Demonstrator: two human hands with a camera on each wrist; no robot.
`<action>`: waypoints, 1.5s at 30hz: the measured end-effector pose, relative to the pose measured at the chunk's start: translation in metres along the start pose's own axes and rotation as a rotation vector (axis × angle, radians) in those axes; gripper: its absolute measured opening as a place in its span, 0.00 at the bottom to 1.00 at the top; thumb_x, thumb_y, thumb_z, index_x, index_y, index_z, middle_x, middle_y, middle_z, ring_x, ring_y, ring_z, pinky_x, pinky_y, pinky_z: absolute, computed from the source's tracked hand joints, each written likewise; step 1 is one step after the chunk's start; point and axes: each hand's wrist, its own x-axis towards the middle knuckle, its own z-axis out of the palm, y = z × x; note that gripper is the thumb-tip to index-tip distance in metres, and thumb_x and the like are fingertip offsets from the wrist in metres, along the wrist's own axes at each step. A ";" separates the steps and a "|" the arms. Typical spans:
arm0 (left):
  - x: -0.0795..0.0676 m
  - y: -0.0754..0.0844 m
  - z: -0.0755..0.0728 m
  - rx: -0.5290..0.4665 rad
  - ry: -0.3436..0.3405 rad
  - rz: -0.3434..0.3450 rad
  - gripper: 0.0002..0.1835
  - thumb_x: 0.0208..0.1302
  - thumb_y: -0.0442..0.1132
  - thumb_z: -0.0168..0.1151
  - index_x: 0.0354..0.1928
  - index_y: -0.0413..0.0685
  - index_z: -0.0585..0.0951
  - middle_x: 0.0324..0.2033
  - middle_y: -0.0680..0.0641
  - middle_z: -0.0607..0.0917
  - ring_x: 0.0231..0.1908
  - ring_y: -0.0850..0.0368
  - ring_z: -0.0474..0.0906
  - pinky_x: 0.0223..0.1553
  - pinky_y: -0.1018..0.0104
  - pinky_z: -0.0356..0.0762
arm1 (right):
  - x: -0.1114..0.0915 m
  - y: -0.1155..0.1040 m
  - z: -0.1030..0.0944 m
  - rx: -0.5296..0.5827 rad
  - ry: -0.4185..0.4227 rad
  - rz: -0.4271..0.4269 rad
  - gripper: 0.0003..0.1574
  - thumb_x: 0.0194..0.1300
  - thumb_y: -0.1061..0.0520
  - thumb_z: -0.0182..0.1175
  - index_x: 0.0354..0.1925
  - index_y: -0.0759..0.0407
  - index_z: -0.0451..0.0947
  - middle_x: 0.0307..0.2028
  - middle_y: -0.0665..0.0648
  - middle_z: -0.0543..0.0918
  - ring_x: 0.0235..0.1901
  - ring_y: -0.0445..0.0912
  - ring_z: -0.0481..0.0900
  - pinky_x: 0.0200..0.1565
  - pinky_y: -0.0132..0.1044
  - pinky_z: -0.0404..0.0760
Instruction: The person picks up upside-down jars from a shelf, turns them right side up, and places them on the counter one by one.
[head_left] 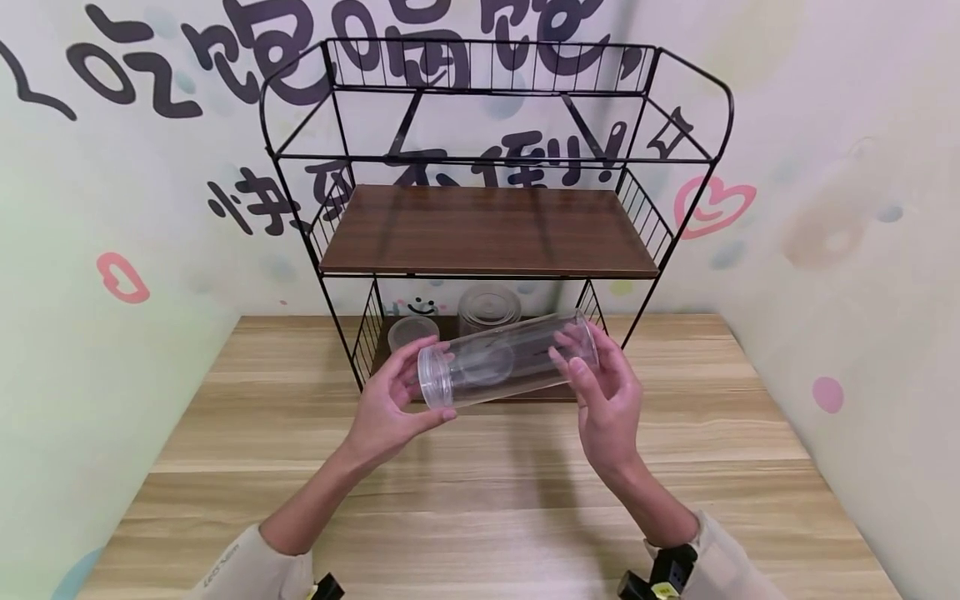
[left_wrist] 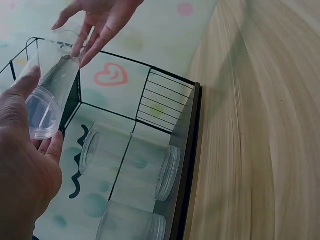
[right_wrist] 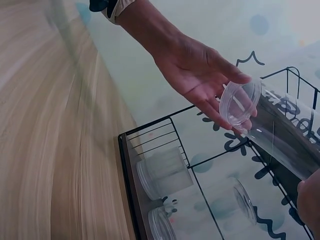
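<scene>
In the head view a long clear plastic jar (head_left: 517,358) is held tilted above the table, in front of the rack's lower shelf, its right end higher. My left hand (head_left: 393,404) grips its ribbed left end, thumb below and fingers behind. Around the right end my right hand (head_left: 607,400) holds the jar, fingers seen through the clear wall. In the left wrist view the left hand (left_wrist: 25,160) is close by, with the right hand (left_wrist: 107,25) at the far end. The right wrist view shows the left hand (right_wrist: 200,75) cupping the ribbed end; the right hand (right_wrist: 310,200) is mostly cut off.
A black wire rack (head_left: 300,225) with a brown middle shelf (head_left: 487,229) stands against the printed wall. On its lower shelf are a short clear jar (head_left: 412,329) and a taller clear jar (head_left: 487,307). The wood-grain table (head_left: 480,517) extends in front and to both sides.
</scene>
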 end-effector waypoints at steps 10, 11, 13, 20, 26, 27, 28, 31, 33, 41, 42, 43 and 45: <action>-0.001 0.008 -0.011 0.030 -0.005 -0.011 0.46 0.44 0.22 0.75 0.68 0.44 0.67 0.63 0.41 0.74 0.60 0.47 0.74 0.54 0.57 0.80 | -0.002 -0.004 -0.012 -0.243 -0.071 0.076 0.32 0.64 0.73 0.55 0.66 0.72 0.63 0.62 0.67 0.72 0.62 0.53 0.74 0.60 0.43 0.76; -0.001 0.009 -0.013 0.042 -0.009 -0.017 0.46 0.44 0.22 0.75 0.68 0.44 0.67 0.62 0.41 0.75 0.60 0.47 0.74 0.54 0.57 0.80 | -0.003 -0.005 -0.014 -0.284 -0.078 0.082 0.33 0.64 0.72 0.57 0.67 0.71 0.63 0.63 0.67 0.71 0.62 0.53 0.73 0.60 0.41 0.76; -0.002 0.009 -0.017 0.064 -0.019 -0.033 0.45 0.44 0.24 0.76 0.67 0.45 0.68 0.62 0.42 0.75 0.59 0.48 0.75 0.55 0.58 0.79 | -0.004 -0.007 -0.017 -0.382 -0.096 0.071 0.35 0.62 0.72 0.60 0.67 0.69 0.65 0.63 0.65 0.71 0.63 0.52 0.72 0.61 0.37 0.75; -0.006 0.015 -0.030 0.132 -0.039 -0.088 0.45 0.46 0.27 0.77 0.68 0.48 0.68 0.60 0.41 0.76 0.58 0.50 0.77 0.53 0.59 0.80 | 0.003 -0.021 -0.019 -0.578 -0.168 -0.175 0.42 0.49 0.82 0.64 0.63 0.75 0.67 0.61 0.70 0.72 0.63 0.58 0.70 0.64 0.43 0.72; -0.008 0.023 -0.045 0.218 -0.033 -0.095 0.46 0.45 0.31 0.79 0.69 0.51 0.68 0.59 0.42 0.76 0.58 0.48 0.76 0.53 0.62 0.79 | 0.016 -0.048 -0.017 -0.718 -0.157 -0.363 0.44 0.41 0.80 0.67 0.60 0.82 0.66 0.60 0.76 0.72 0.63 0.57 0.71 0.65 0.41 0.70; -0.008 0.024 -0.047 0.242 -0.033 -0.092 0.46 0.45 0.32 0.79 0.69 0.51 0.68 0.59 0.43 0.76 0.58 0.47 0.76 0.53 0.62 0.79 | 0.019 -0.053 -0.018 -0.738 -0.141 -0.385 0.44 0.41 0.79 0.67 0.60 0.82 0.66 0.59 0.76 0.72 0.62 0.57 0.71 0.65 0.41 0.70; -0.009 0.025 -0.050 0.262 -0.033 -0.089 0.46 0.45 0.32 0.79 0.69 0.51 0.68 0.59 0.43 0.76 0.58 0.47 0.76 0.53 0.63 0.79 | 0.023 -0.057 -0.019 -0.747 -0.121 -0.407 0.44 0.40 0.79 0.67 0.60 0.82 0.67 0.59 0.76 0.72 0.62 0.57 0.72 0.65 0.41 0.71; -0.009 0.029 -0.058 0.323 -0.031 -0.080 0.46 0.44 0.33 0.80 0.68 0.51 0.69 0.59 0.42 0.77 0.57 0.46 0.77 0.52 0.64 0.79 | 0.033 -0.069 -0.023 -0.767 -0.059 -0.451 0.44 0.40 0.79 0.67 0.59 0.81 0.68 0.58 0.75 0.74 0.61 0.56 0.73 0.65 0.43 0.72; -0.009 0.032 -0.062 0.351 -0.038 -0.082 0.46 0.44 0.34 0.80 0.68 0.52 0.70 0.58 0.41 0.78 0.56 0.46 0.78 0.51 0.65 0.80 | 0.039 -0.077 -0.026 -0.798 -0.025 -0.459 0.45 0.39 0.79 0.67 0.60 0.79 0.69 0.59 0.73 0.74 0.61 0.56 0.73 0.65 0.43 0.71; -0.008 0.042 -0.079 0.535 -0.065 -0.053 0.46 0.43 0.37 0.81 0.68 0.53 0.71 0.56 0.44 0.79 0.55 0.52 0.77 0.50 0.68 0.79 | 0.067 -0.097 -0.040 -0.984 -0.012 -0.357 0.54 0.39 0.79 0.72 0.66 0.68 0.67 0.62 0.66 0.73 0.65 0.49 0.71 0.66 0.40 0.69; -0.007 0.043 -0.081 0.558 -0.067 -0.041 0.46 0.43 0.36 0.81 0.68 0.52 0.71 0.57 0.43 0.79 0.55 0.51 0.77 0.50 0.68 0.80 | 0.070 -0.099 -0.042 -1.005 -0.016 -0.334 0.55 0.39 0.78 0.73 0.67 0.66 0.67 0.63 0.65 0.73 0.65 0.47 0.70 0.66 0.39 0.69; -0.007 0.044 -0.083 0.577 -0.070 -0.032 0.46 0.43 0.36 0.81 0.68 0.51 0.71 0.57 0.43 0.79 0.55 0.50 0.77 0.50 0.68 0.80 | 0.074 -0.099 -0.043 -1.021 -0.022 -0.313 0.55 0.40 0.77 0.73 0.68 0.64 0.66 0.63 0.64 0.73 0.65 0.47 0.70 0.66 0.39 0.69; -0.006 0.046 -0.087 0.613 -0.077 -0.019 0.46 0.43 0.37 0.81 0.67 0.49 0.72 0.58 0.41 0.79 0.56 0.49 0.77 0.49 0.68 0.80 | 0.081 -0.101 -0.045 -1.033 -0.029 -0.261 0.56 0.41 0.75 0.75 0.69 0.61 0.65 0.65 0.62 0.71 0.66 0.45 0.69 0.67 0.38 0.68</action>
